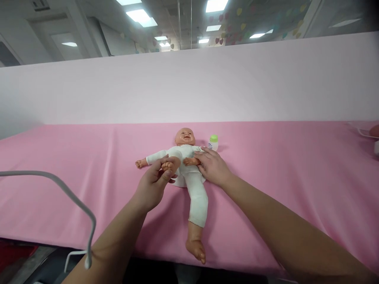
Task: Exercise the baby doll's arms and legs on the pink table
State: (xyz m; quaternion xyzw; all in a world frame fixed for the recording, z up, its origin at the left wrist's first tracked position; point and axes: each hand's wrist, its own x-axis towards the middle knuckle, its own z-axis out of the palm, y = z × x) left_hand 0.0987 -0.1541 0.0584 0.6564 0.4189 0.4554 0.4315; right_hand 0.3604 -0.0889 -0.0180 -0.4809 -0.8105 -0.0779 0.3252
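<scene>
Left hand [151,183] grips raised foot [167,166] of baby doll [189,170], mid-frame; right hand [215,165] touches its arm [191,161], hold unclear. Judged midway: one leg [177,161] up, other leg [197,202] straight, lower centre.

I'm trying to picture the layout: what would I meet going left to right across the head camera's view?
Grey bent rod, left hand, doll's head, right hand, pinkish object at the right edge.

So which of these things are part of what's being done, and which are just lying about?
In use:
- doll: left fingers grip its raised foot, right fingers lie against it
- pink cover, under the doll

Seemingly just about:
- bottle, by the doll's shoulder
- bent rod, left
- something cut off at the right edge, unclear
</scene>
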